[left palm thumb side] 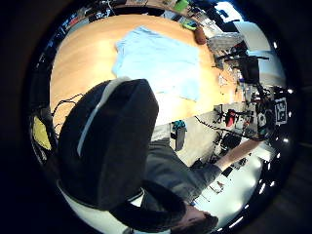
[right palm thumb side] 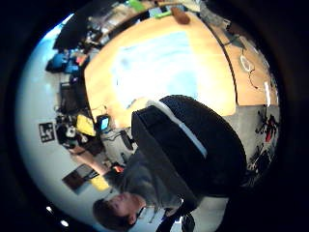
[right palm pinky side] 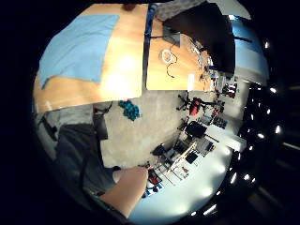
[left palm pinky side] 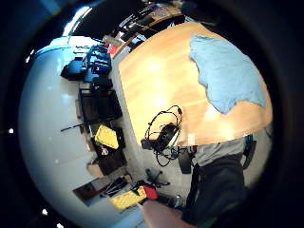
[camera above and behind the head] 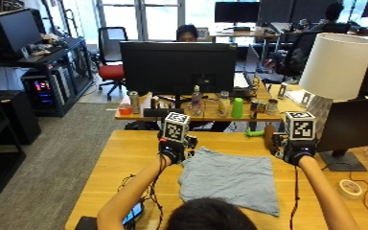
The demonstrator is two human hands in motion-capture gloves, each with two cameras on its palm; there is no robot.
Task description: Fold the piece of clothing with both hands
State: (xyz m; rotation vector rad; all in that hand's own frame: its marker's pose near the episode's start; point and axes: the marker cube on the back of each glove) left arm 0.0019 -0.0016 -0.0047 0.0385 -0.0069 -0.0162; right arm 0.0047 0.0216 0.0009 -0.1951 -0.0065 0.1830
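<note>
a: where is the garment right now?

b: the light blue piece of clothing (camera above and behind the head: 228,178) lies spread nearly flat on the wooden table (camera above and behind the head: 126,158), just in front of the person. no fold shows in it, so i judge the task is at its very start.

a: and the hands?

b: both are raised above the table, apart from the cloth. the left hand (camera above and behind the head: 171,151) is up over the cloth's far left corner, the right hand (camera above and behind the head: 297,154) up off its far right side. all four palm views look down on the table from well above, with the clothing (left palm pinky side: 228,71) small and whole on the wood, which fits hands lifted clear.

a: are they gripping anything?

b: neither hand holds the cloth. whether the fingers are curled or straight i cannot tell; the outside view shows only the backs of the gloves and the palm views show no fingers.

a: so what does the next move call for?

b: as i judge it, both hands need to come down to the cloth's edge, each pinching a corner on its own side, then carry that edge across to meet the opposite one. the near right corner hangs a little lower than the rest, so squaring the cloth first may help.
</note>
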